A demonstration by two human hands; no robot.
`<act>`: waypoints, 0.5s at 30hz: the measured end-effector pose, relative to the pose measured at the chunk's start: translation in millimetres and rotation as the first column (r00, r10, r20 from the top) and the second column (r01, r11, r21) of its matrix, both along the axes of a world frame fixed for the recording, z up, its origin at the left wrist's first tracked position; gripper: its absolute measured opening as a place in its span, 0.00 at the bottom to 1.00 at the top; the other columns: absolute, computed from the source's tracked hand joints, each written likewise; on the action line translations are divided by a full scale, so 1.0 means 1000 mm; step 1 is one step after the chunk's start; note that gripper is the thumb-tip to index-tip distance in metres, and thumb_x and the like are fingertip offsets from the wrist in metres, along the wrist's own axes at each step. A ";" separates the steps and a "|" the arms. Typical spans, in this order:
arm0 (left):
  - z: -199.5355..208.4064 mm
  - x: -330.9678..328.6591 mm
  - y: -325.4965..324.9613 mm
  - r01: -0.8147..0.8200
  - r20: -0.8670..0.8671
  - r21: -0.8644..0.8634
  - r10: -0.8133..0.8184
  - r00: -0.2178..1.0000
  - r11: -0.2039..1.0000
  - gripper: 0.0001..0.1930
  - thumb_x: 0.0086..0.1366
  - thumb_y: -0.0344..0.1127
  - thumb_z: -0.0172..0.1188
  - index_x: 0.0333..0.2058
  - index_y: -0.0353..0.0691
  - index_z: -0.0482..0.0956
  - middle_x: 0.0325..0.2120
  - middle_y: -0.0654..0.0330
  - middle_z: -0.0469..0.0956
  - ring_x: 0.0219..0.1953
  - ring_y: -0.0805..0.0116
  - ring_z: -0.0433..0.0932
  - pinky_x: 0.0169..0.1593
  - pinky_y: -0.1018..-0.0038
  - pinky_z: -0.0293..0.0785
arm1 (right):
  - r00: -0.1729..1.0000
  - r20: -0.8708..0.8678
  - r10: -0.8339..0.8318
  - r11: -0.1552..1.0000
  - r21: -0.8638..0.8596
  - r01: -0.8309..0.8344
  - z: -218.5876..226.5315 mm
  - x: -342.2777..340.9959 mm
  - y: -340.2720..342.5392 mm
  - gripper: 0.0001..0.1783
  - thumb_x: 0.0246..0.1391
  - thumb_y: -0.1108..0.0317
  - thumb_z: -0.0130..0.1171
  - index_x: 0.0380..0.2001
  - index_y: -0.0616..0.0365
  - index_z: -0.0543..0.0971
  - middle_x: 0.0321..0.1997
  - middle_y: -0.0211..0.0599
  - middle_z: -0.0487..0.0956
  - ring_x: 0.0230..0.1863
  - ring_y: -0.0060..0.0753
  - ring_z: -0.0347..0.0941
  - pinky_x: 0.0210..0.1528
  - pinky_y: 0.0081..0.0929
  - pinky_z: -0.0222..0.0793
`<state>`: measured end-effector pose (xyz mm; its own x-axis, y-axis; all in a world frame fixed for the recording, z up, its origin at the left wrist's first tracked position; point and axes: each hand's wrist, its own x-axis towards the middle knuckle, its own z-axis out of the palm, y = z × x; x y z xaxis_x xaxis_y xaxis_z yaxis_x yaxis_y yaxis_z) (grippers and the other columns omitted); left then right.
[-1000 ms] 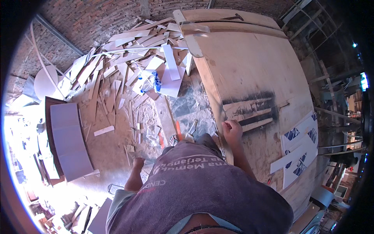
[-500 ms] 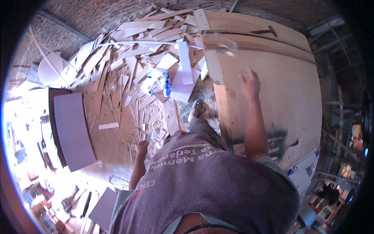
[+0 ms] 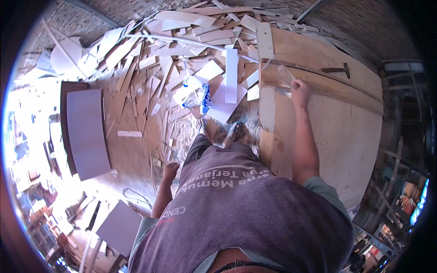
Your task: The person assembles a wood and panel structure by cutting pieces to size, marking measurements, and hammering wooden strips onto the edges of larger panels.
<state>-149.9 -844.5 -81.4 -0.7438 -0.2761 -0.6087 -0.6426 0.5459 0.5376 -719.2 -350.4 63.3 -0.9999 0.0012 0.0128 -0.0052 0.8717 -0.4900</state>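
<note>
My right hand (image 3: 300,93) reaches forward over the wooden bench (image 3: 327,123), its fingers pinched at the edge of a thin clear plastic piece (image 3: 283,73). The plastic is see-through, so its full outline is hard to make out. Beyond that hand lies a hammer (image 3: 337,70) on the bench, apart from my fingers. My left hand (image 3: 171,170) hangs low by my side, fingers curled in, with nothing visible in it.
Scattered wood and board offcuts (image 3: 182,45) cover the floor ahead, with a crumpled blue and white plastic bag (image 3: 205,98) among them. To the left stands a pale panel (image 3: 86,132); another board (image 3: 119,227) lies lower left. A brick wall (image 3: 150,8) rises behind.
I have stepped forward, bringing both feet into view. My right hand has gone from open above the bench to pinching the clear plastic. My left arm still hangs down.
</note>
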 end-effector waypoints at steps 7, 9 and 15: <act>0.006 -0.110 -0.045 0.563 0.097 -0.027 -0.558 0.824 0.826 0.16 0.66 0.45 0.55 0.28 0.40 0.84 0.30 0.49 0.83 0.37 0.44 0.82 0.41 0.51 0.79 | 0.924 -0.044 0.380 0.747 -0.575 -0.334 0.060 0.051 -0.163 0.14 0.58 0.76 0.57 0.47 0.58 0.83 0.49 0.43 0.83 0.51 0.37 0.79 0.57 0.32 0.71; -0.002 -0.146 -0.055 0.579 0.077 -0.055 -0.575 0.815 0.813 0.17 0.65 0.46 0.57 0.29 0.38 0.85 0.31 0.47 0.84 0.39 0.44 0.82 0.43 0.51 0.79 | 0.634 0.014 0.773 0.606 -0.311 -0.732 0.122 0.057 -0.192 0.25 0.55 0.67 0.66 0.58 0.52 0.80 0.69 0.54 0.70 0.69 0.43 0.68 0.68 0.35 0.63; -0.004 -0.303 -0.012 0.561 -0.085 0.081 -0.555 0.827 0.824 0.27 0.62 0.53 0.63 0.41 0.28 0.85 0.42 0.41 0.84 0.47 0.44 0.82 0.55 0.58 0.77 | 0.990 -0.122 -0.073 0.961 -0.274 0.037 0.103 -0.033 -0.055 0.21 0.56 0.56 0.68 0.50 0.54 0.82 0.50 0.45 0.84 0.50 0.46 0.81 0.52 0.40 0.76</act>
<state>-453.3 -856.1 -85.5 -0.7856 0.2550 -0.5637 -0.2119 0.7451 0.6324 -752.3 -405.8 166.1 -0.9880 0.0777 0.1335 -0.0398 0.7071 -0.7060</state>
